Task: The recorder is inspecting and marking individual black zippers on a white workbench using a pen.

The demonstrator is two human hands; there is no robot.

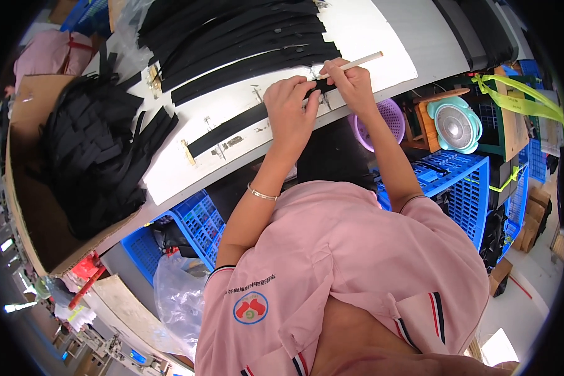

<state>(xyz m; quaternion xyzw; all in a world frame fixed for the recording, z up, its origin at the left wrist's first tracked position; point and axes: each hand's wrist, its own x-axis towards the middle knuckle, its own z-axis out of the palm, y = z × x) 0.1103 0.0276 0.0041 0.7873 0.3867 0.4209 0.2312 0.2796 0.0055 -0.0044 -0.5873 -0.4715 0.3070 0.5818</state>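
Under both hands (319, 94), the black strap's (232, 128) right end is covered; the stick's (357, 62) tip hides behind fingers.

Two hands work at the counter: the left hand (289, 106) and the right hand (351, 84). One pale stick (357, 62) is there. One black strap (229, 128) lies flat. One cardboard box (25, 207) sits at the left. One small fan (455, 125) sits at the right. One purple basket (388, 116) hangs below.
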